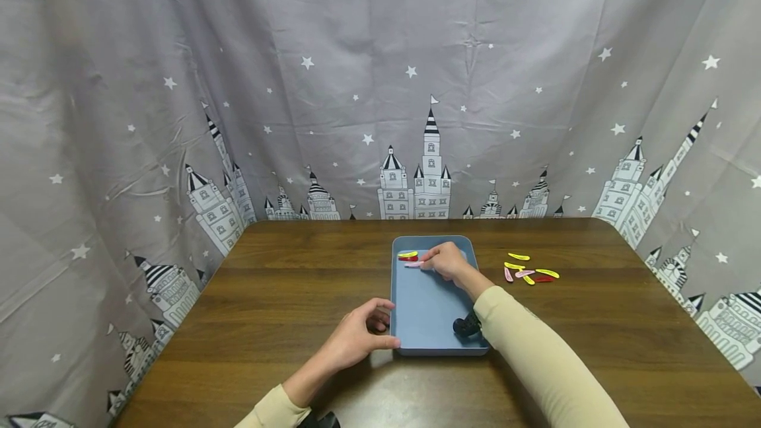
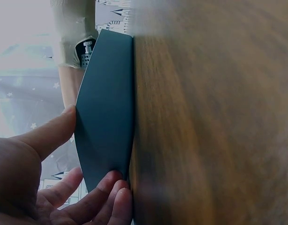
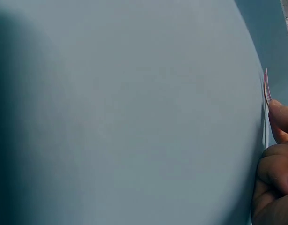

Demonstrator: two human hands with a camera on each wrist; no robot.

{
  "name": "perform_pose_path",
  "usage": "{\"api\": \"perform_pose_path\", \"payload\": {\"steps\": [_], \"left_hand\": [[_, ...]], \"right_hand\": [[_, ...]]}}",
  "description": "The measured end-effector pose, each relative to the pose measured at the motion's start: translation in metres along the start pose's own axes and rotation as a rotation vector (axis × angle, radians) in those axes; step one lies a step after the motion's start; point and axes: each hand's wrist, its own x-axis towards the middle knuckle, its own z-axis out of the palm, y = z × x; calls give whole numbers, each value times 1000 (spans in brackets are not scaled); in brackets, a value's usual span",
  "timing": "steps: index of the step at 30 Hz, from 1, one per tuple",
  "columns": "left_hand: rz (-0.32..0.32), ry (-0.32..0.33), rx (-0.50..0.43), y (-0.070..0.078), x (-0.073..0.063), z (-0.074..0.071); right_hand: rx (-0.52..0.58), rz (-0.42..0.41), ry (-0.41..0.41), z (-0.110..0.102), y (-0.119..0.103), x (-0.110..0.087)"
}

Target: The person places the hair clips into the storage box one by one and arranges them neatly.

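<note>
A blue-grey rectangular tray (image 1: pixel 425 312) lies on the table. Over its far left part, my right hand (image 1: pixel 447 261) pinches a pink hair clip (image 1: pixel 411 265) between thumb and fingers; in the right wrist view the clip (image 3: pixel 266 86) sticks out past the fingertips, close to the tray floor. Just beyond it, a yellow hair clip (image 1: pixel 407 254) and a red hair clip (image 1: pixel 407 259) lie side by side in the tray. My left hand (image 1: pixel 355 334) rests at the tray's left side, thumb at the rim and loosely bent fingers against the outer wall (image 2: pixel 106 103).
Right of the tray, several hair clips lie loosely grouped on the brown wooden table (image 1: pixel 297 276): yellow (image 1: pixel 519 257), pink (image 1: pixel 508 275) and red (image 1: pixel 543 279). A grey curtain (image 1: pixel 333 84) with castles and stars hangs behind the table.
</note>
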Motion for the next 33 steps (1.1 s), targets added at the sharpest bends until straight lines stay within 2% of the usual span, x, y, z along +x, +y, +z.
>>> {"api": "perform_pose_path", "payload": {"steps": [17, 33], "left_hand": [[0, 0, 2, -2, 0, 2], [3, 5, 11, 0, -1, 0]], "right_hand": [[-55, -4, -16, 4, 2, 7], [-52, 23, -28, 2, 0, 6]]}}
